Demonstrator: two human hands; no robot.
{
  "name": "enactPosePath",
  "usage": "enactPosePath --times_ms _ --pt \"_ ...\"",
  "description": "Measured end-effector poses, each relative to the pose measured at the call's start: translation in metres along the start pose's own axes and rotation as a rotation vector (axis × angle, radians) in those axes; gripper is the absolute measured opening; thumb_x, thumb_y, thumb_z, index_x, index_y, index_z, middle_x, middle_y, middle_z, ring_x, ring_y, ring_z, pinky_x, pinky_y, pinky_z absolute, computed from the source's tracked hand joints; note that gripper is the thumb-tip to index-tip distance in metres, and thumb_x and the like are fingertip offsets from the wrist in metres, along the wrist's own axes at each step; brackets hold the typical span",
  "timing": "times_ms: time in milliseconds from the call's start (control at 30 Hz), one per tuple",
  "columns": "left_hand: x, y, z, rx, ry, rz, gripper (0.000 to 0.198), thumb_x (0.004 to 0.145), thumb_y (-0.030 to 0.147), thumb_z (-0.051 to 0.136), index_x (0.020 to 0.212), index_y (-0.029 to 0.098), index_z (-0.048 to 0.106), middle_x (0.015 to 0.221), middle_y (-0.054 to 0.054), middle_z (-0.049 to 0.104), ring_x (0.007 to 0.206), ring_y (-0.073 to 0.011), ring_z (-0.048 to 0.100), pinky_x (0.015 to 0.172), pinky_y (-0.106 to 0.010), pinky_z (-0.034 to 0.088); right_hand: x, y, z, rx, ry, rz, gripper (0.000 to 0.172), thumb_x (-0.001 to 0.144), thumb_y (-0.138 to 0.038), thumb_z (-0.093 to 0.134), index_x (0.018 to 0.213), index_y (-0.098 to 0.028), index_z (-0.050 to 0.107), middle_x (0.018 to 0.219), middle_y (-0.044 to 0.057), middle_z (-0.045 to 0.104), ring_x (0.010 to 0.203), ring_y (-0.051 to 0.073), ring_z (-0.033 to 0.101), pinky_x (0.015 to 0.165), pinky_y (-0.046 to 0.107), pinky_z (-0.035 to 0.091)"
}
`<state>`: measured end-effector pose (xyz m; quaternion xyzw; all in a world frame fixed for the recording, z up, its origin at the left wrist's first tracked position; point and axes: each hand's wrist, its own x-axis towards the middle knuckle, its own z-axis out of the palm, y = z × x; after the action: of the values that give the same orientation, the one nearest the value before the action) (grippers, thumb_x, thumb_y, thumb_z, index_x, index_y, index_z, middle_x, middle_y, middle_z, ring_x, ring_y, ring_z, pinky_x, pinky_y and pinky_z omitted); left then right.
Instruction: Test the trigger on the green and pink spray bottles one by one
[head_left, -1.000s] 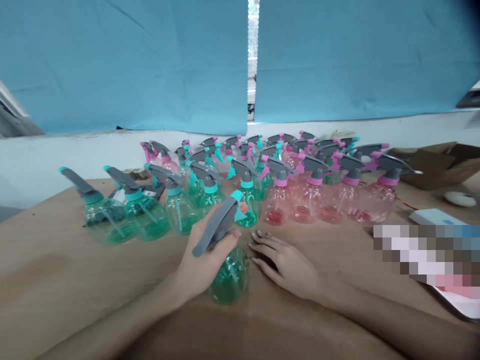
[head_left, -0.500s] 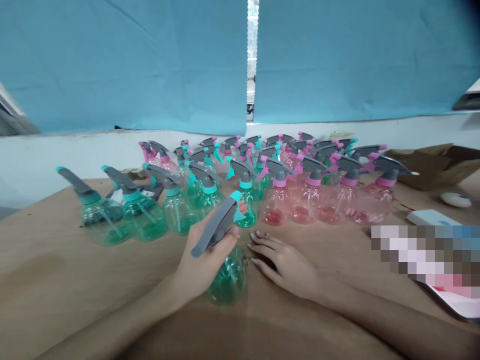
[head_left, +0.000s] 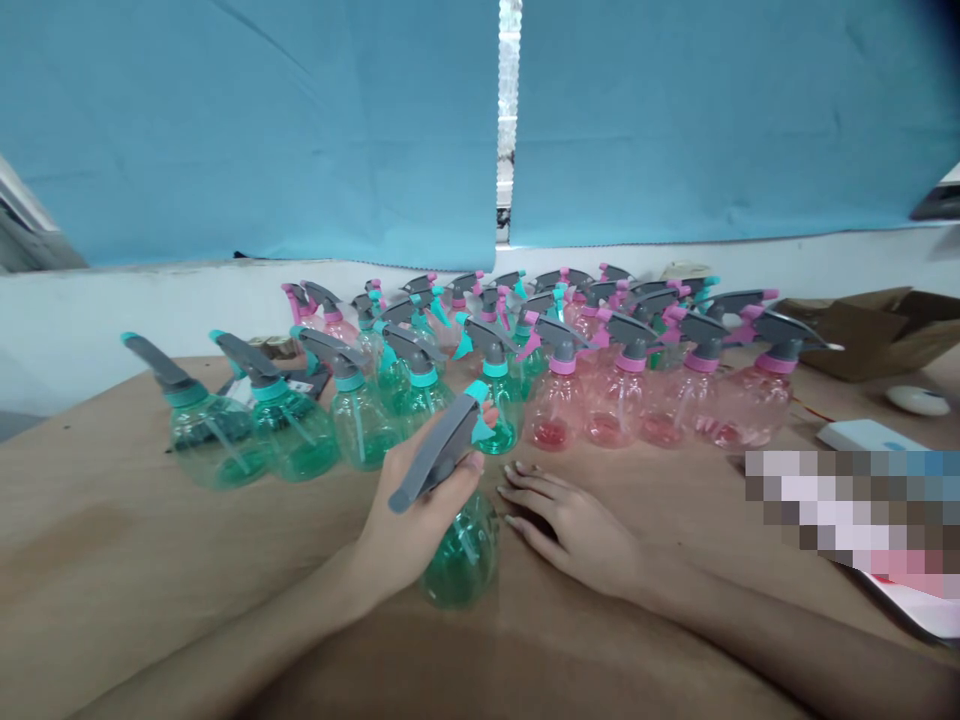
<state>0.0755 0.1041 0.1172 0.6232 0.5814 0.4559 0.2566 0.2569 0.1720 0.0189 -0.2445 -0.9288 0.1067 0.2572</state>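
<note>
Two blue curtains (head_left: 262, 130) hang across the background, with a bright gap between them, above a white wall (head_left: 112, 310). Below it spreads my brown wooden bench (head_left: 97, 540), crowded with spray bottles.

My left grip (head_left: 409, 520) is clamped around the neck of a green spray bottle (head_left: 461, 565), close in front of me at the middle of the bench. Its grey sprayer head (head_left: 439, 450) leans over my hand, the turquoise nozzle (head_left: 477, 392) pointing away and to the right. I cannot tell whether its base rests fully on the wood.

My right grip (head_left: 574, 530) lies palm down on the bench just beside that bottle, thumb apart from the fingers, which are slightly spread and gently curved.

Beyond my hands runs a front row: five green bottles (head_left: 292, 435) on the left, then four pink bottles (head_left: 553, 415) on the right. More bottles, with pink and turquoise nozzles mixed, stand packed behind them, partly hidden. Off to the right sit an open cardboard box (head_left: 862, 335), a white mouse (head_left: 916, 400), a small white box (head_left: 870, 438) and, nearer me, a flat item (head_left: 915, 605) mostly masked by pixelation.
</note>
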Motion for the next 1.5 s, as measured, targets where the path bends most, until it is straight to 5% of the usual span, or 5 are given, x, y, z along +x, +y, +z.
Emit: enactPosePath --times_ms 567,733,967,1300,1500 --pt "-0.001 0.009 -0.008 0.034 -0.050 0.030 0.008 0.082 0.027 0.048 0.081 0.024 0.055 0.061 0.004 0.049 0.055 -0.0149 0.048 0.058 -0.028 0.041 0.000 0.000 0.000 0.008 0.007 0.002 0.034 0.091 -0.027 0.044 0.121 -0.019 0.057 0.124 0.008 0.058 0.123 0.023 0.046 0.102 0.043 0.039" --pt "-0.001 0.009 -0.008 0.021 -0.046 0.034 0.010 0.081 0.025 0.048 0.083 0.024 0.057 0.061 0.004 0.051 0.056 -0.0146 0.050 0.059 -0.027 0.042 0.000 0.001 0.001 -0.006 -0.005 -0.006 0.034 0.091 -0.028 0.043 0.123 -0.019 0.055 0.125 0.008 0.058 0.123 0.023 0.046 0.102 0.044 0.039" --pt "0.001 0.005 -0.004 -0.036 -0.062 0.004 0.035 0.082 0.025 0.049 0.116 0.030 0.053 0.072 0.002 0.056 0.063 -0.0152 0.053 0.056 -0.026 0.042 0.000 0.001 0.000 -0.015 -0.018 0.007 0.034 0.092 -0.028 0.043 0.122 -0.018 0.056 0.126 0.007 0.057 0.123 0.023 0.045 0.103 0.042 0.038" --pt "0.000 0.000 -0.004 0.059 0.000 -0.005 0.015 0.079 0.025 0.052 0.091 0.026 0.062 0.067 0.002 0.057 0.067 -0.0164 0.056 0.057 -0.025 0.044 -0.001 0.000 0.001 -0.018 -0.025 0.017 0.035 0.091 -0.028 0.043 0.122 -0.017 0.056 0.128 0.007 0.056 0.123 0.022 0.045 0.104 0.040 0.037" --pt "0.001 -0.001 -0.004 0.017 -0.047 0.007 0.034 0.081 0.023 0.049 0.114 0.029 0.055 0.069 0.003 0.058 0.064 -0.0157 0.056 0.058 -0.026 0.043 -0.001 0.001 0.002 -0.004 -0.022 0.029 0.035 0.091 -0.029 0.043 0.122 -0.017 0.056 0.128 0.008 0.056 0.123 0.022 0.045 0.104 0.041 0.036"
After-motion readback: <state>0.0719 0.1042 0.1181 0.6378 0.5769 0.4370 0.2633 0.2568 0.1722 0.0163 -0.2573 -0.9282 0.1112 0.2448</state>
